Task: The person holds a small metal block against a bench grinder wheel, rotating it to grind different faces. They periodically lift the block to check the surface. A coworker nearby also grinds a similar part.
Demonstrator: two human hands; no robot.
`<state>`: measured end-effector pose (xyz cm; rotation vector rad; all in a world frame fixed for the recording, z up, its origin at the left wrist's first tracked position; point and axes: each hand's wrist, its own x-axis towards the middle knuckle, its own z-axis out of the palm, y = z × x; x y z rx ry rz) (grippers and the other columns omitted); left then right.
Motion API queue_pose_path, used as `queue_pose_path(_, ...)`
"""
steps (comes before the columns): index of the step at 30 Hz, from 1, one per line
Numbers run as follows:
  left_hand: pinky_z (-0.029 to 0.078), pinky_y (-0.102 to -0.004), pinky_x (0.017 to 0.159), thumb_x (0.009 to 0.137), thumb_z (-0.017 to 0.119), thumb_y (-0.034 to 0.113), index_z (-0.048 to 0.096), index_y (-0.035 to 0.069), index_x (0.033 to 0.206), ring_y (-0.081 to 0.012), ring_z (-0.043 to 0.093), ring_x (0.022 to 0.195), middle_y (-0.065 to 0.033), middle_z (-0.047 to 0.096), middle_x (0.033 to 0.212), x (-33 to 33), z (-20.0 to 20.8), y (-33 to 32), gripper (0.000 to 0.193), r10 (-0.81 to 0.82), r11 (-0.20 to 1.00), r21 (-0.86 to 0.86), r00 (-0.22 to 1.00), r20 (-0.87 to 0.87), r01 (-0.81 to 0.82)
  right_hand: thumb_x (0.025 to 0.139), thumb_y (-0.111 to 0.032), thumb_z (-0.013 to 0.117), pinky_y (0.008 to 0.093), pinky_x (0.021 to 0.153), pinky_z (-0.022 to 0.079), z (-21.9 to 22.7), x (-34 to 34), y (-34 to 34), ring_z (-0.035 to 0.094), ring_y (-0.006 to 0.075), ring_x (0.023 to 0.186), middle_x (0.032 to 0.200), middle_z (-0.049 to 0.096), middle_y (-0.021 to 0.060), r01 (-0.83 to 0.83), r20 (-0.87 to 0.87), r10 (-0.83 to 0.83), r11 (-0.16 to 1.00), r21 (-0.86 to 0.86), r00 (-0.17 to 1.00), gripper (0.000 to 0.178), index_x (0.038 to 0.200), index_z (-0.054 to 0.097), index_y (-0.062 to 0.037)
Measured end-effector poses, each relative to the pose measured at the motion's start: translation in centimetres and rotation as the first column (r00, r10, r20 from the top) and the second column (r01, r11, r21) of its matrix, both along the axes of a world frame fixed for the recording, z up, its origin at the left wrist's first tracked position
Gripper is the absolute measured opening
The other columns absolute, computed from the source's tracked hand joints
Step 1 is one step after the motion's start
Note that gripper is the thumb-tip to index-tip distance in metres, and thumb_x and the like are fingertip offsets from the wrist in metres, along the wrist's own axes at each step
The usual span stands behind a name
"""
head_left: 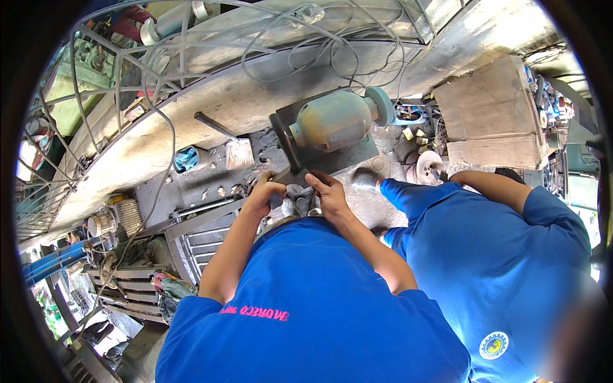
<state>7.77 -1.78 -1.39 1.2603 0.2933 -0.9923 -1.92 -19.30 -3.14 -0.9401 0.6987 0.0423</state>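
Note:
Both hands meet in front of a bench grinder (335, 122), a worn green motor body with a wheel at each end. My left hand (265, 195) and my right hand (325, 193) are closed on opposite ends of a small dark flat metal piece (294, 179). Its far edge is at the lower rim of the grinder's left wheel (285, 142); whether they touch, I cannot tell. Thumbs lie on top, while the undersides of the fingers are hidden. Grey cloth or gloves (300, 199) show below the piece, between my wrists.
At my right stands a co-worker in a blue shirt (472, 255). A dustpan (239, 153) and a bucket with blue lining (188, 159) sit by the wall. Loose cables (338, 41) hang beyond the grinder. Cardboard (488, 108) leans at right; a slatted metal frame (201, 242) lies left.

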Motion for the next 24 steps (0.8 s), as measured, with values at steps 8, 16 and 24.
queue_pose_path(8, 0.044, -0.0281, 0.051, 0.061, 0.064, 0.0, 0.055, -0.002, 0.1, -0.0162, 0.057, 0.06, -0.0073, 0.058, 0.074, -0.1, -2.8, -0.4, 0.04, 0.027, 0.999, -0.04, 0.998, -0.054, -0.029, 0.082, -0.024, 0.082, 0.0264, 0.078, 0.045, 1.8, 0.8, -0.2, 0.058, 0.0124, 0.087, 0.099, 0.069, 0.0057, 0.047, -0.085, -0.044, 0.998, 0.037, 0.995, 0.041, 0.111, 0.069, 0.0014)
queue_pose_path(16, 0.044, -0.0291, 0.053, 0.059, 0.064, -0.001, 0.053, -0.004, 0.101, -0.0179, 0.057, 0.061, -0.0086, 0.058, 0.074, 0.6, -2.1, -0.6, 0.044, -0.006, 1.0, 0.024, 0.999, -0.035, 0.007, 0.079, -0.023, 0.084, 0.0295, 0.083, 0.048, 0.1, 1.0, -0.4, 0.061, 0.016, 0.094, 0.102, 0.069, 0.0087, 0.04, -0.126, -0.035, 0.999, 0.031, 0.991, 0.043, 0.11, 0.069, 0.0026)
queue_pose_path(24, 0.043, -0.0302, 0.051, 0.059, 0.064, -0.001, 0.054, -0.003, 0.099, -0.0183, 0.056, 0.058, -0.0082, 0.057, 0.071, 0.7, -2.0, -0.9, 0.041, -0.013, 0.999, 0.034, 0.998, -0.054, 0.015, 0.079, -0.027, 0.084, 0.0208, 0.058, 0.032, 1.1, 1.2, -0.2, 0.041, 0.0044, 0.063, 0.084, 0.063, -0.0052, 0.07, -0.091, -0.062, 0.994, 0.083, 0.994, 0.04, 0.108, 0.07, -0.0023)
